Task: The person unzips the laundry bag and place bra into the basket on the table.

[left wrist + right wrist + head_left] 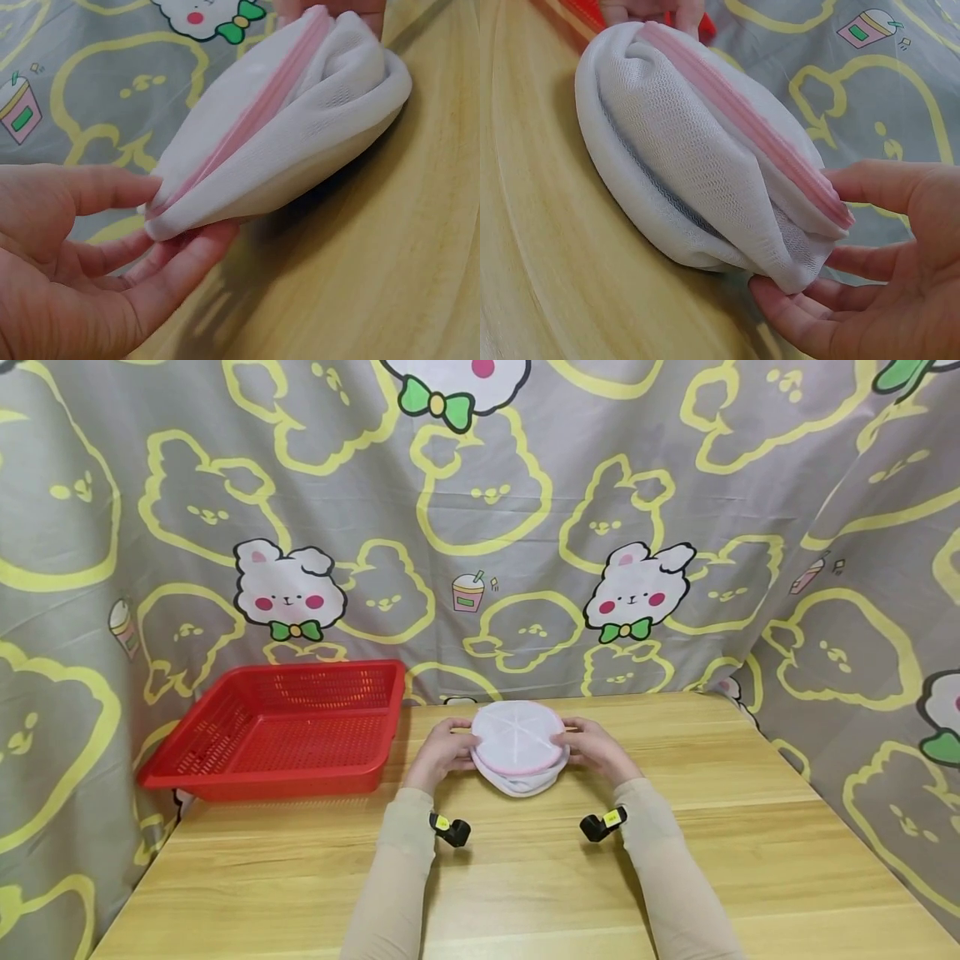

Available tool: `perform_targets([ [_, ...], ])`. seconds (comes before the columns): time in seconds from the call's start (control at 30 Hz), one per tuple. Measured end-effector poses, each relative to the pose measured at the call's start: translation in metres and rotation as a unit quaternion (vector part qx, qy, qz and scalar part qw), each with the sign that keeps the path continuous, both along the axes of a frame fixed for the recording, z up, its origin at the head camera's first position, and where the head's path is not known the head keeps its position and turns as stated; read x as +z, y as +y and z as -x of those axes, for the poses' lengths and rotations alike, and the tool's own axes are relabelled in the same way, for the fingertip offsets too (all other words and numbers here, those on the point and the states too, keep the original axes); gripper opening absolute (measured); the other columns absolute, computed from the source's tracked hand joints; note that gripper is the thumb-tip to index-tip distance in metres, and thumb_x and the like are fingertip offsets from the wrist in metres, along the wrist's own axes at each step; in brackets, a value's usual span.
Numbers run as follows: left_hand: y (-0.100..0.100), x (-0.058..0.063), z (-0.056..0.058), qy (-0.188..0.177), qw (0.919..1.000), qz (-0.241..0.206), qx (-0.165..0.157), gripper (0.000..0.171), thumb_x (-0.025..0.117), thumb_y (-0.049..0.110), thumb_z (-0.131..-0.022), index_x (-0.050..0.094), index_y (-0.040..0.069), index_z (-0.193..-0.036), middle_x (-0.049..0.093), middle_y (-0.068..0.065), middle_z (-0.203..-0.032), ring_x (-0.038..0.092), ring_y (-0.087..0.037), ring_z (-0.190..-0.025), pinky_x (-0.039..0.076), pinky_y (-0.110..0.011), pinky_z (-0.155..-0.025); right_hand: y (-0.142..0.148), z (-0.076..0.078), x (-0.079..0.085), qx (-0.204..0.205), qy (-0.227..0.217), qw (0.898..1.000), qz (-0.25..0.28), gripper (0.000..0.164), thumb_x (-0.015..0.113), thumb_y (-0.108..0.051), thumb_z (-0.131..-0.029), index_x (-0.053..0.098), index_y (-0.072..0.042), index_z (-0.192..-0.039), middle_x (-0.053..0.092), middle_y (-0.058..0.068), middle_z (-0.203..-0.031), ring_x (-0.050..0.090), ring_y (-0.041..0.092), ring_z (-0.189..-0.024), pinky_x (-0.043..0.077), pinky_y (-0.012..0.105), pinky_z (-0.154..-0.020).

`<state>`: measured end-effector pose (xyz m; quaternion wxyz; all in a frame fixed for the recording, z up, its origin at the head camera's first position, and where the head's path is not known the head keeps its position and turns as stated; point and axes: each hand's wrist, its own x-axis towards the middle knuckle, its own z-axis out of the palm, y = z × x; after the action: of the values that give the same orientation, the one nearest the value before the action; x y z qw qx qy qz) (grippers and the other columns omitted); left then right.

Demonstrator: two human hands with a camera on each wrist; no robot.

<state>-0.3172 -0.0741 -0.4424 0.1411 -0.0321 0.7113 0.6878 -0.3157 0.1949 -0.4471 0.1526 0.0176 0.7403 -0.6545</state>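
Observation:
A round white mesh laundry bag [517, 739] with a pink zipper band [757, 124] around its top is held between both hands over the table. My left hand [444, 752] pinches its left edge, thumb on top and fingers beneath, as the left wrist view shows close up. On the opposite side my right hand [596, 750] grips the edge the same way. The bag's soft side wall [322, 127] sags in folds below the zipper. Its underside is hidden in the head view.
To the left of the hands a red plastic basket [300, 787] with perforated walls sits on the wooden table [525, 893]. A grey curtain [517, 485] with cartoon rabbits hangs right behind the table and along its sides. Each wrist carries a small black camera.

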Motion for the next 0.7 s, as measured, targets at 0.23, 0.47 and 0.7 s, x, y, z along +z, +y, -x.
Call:
perform_targets([
  [0.23, -0.008, 0.006, -0.002, -0.004, 0.9996, 0.005, -0.029, 0.046, 0.063, 0.006, -0.091, 0.045, 0.000, -0.133, 0.063, -0.011, -0.090, 0.066, -0.019, -0.074, 0.059, -0.047, -0.078, 0.003, 0.002, -0.003, 0.008, 0.012, 1.000, -0.009, 0.061, 0.056, -0.005, -0.094, 0.028, 0.008, -0.147, 0.043, 0.029, -0.139, 0.059, 0.017, -0.097, 0.056, 0.028, -0.086],
  [0.47, -0.017, 0.012, -0.002, 0.002, 0.9997, 0.022, -0.012, 0.051, 0.061, 0.013, -0.093, 0.044, 0.001, -0.139, 0.061, -0.016, -0.113, 0.065, -0.028, -0.097, 0.056, -0.051, -0.085, 0.006, -0.001, 0.000, 0.022, 0.020, 1.000, -0.008, 0.062, 0.055, 0.000, -0.092, 0.028, 0.009, -0.147, 0.037, 0.030, -0.141, 0.057, 0.016, -0.097, 0.055, 0.027, -0.085],
  [0.7, -0.019, 0.011, 0.002, 0.045, 0.9981, 0.026, 0.034, 0.047, 0.058, 0.013, -0.094, 0.047, -0.001, -0.138, 0.054, -0.020, -0.127, 0.052, -0.042, -0.121, 0.050, -0.054, -0.096, 0.009, -0.001, 0.001, 0.039, 0.025, 0.999, 0.002, 0.063, 0.055, 0.006, -0.088, 0.030, 0.008, -0.146, 0.046, 0.026, -0.132, 0.058, 0.013, -0.092, 0.055, 0.023, -0.079],
])
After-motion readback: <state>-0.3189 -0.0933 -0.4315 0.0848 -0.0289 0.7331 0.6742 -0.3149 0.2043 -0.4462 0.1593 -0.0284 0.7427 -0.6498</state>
